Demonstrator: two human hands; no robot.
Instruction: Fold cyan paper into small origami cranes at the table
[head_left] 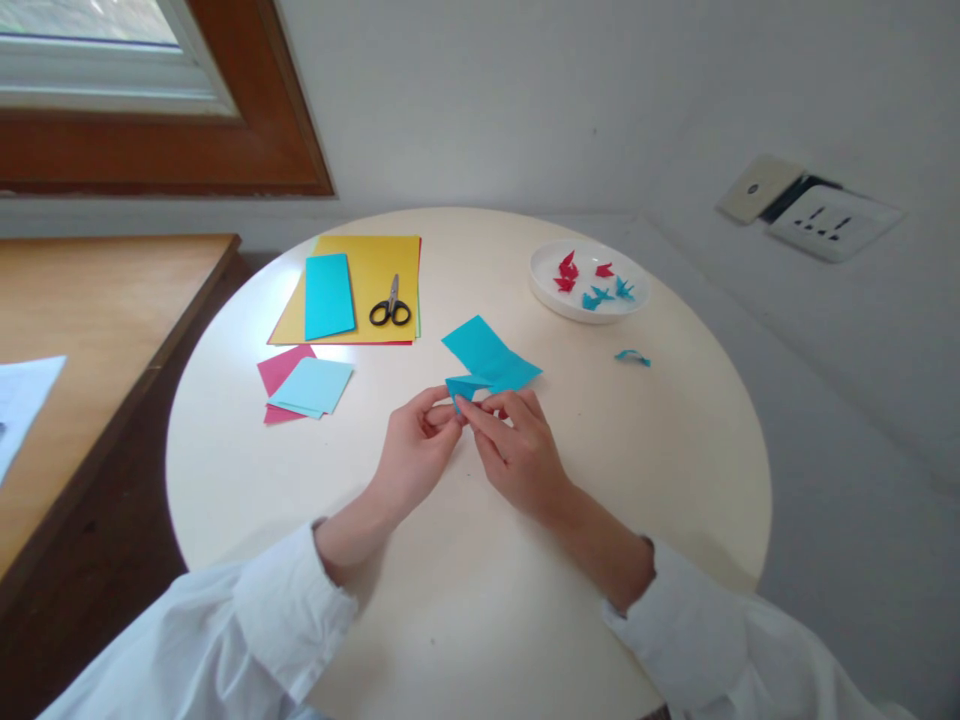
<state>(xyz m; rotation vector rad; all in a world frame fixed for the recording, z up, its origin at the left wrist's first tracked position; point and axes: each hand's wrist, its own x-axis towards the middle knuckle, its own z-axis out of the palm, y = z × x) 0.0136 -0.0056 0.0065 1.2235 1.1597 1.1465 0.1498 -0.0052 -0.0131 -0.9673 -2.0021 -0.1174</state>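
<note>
Between my fingertips is a small folded piece of blue origami paper [466, 386], held just above the table. My left hand [421, 440] pinches its left side, and my right hand [523, 447] pinches it from the lower right. The fingers partly cover its lower edge. Right behind it on the table lies a creased blue sheet of paper [491, 352], bent along a fold. Farther right rests a thin curled blue paper strip [634, 357].
A white plate [541, 288] at the back right holds several small red and blue paper cranes. Black-handled scissors [391, 305] and a blue paper rectangle [328, 297] lie on yellow sheets [375, 255]. Pale blue squares [315, 385] overlap pink paper [283, 368] at left.
</note>
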